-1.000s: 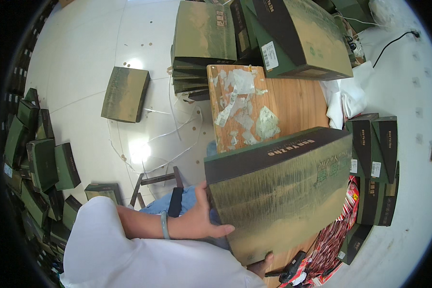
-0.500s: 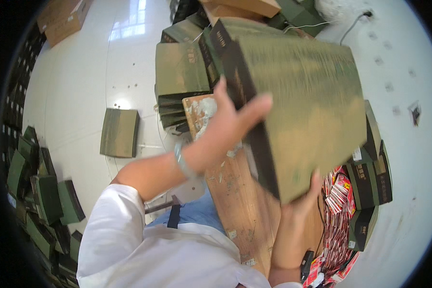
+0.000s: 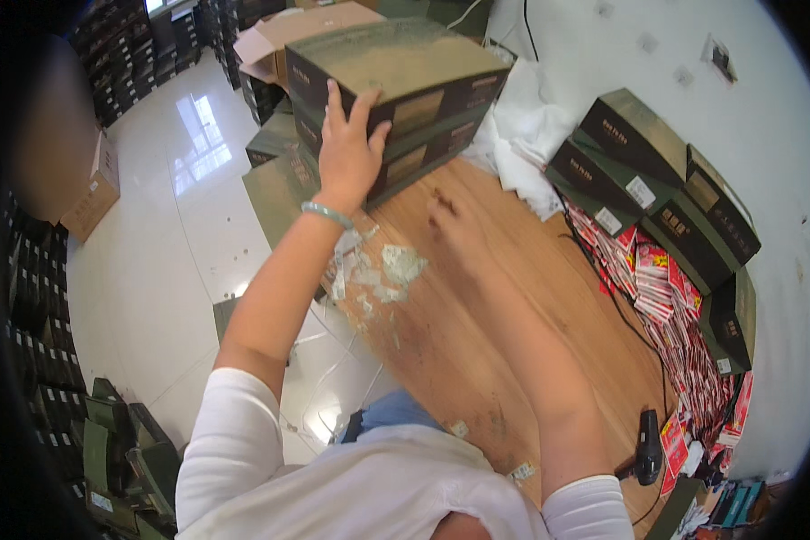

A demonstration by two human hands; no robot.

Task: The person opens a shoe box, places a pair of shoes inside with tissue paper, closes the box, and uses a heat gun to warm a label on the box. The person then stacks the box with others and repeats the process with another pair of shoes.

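This looks like a packing room: stacked green boxes (image 3: 434, 108), heaped red packets (image 3: 684, 337), 1 wooden worktable (image 3: 553, 279).

The left grip (image 3: 351, 148), fingers spread, touches a stacked, tan-and-dark rectangular cardboard box (image 3: 405, 58); the blurred right grip (image 3: 457, 232) seemingly hovers over the brown wooden counter (image 3: 441, 351).

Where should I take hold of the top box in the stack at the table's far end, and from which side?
Top box: probably by two opposite upright walls, a palm on each, coming from the near side. It looks too broad for one hand, and the lower box covers its underside. The left hand lies against its near corner.
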